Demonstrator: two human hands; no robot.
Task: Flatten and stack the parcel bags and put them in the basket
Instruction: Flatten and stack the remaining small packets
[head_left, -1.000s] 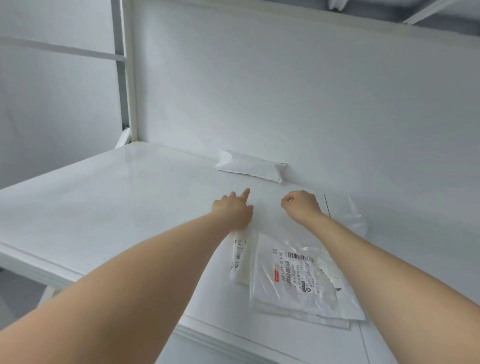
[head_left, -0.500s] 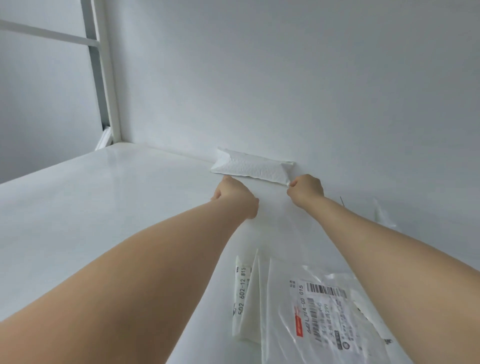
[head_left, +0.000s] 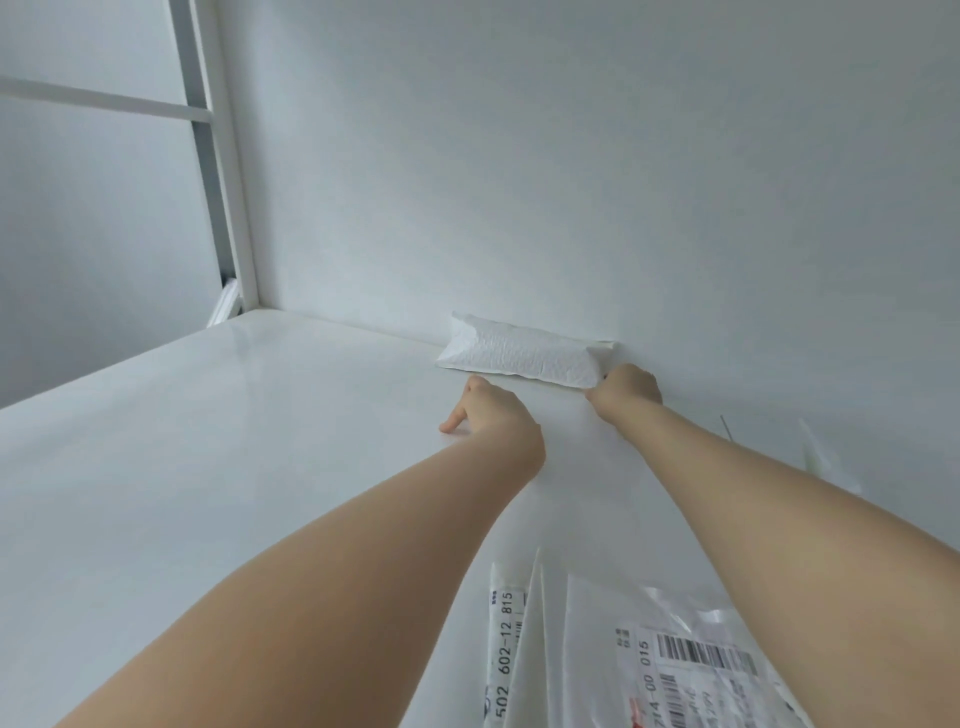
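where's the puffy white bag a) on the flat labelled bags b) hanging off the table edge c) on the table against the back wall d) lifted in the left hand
c: the puffy bag lies on the table, right up against the back wall, with the right hand gripping its right corner.

We count one puffed bag (head_left: 524, 356) at the worktop's (head_left: 208, 467) back edge. At the near edge are two flat bags, the number-label bag (head_left: 506, 649) and the barcode bag (head_left: 675, 670). One clear bag (head_left: 813, 457) lies toward the right edge. There are two hands, left hand (head_left: 488, 410) and right hand (head_left: 628, 384).
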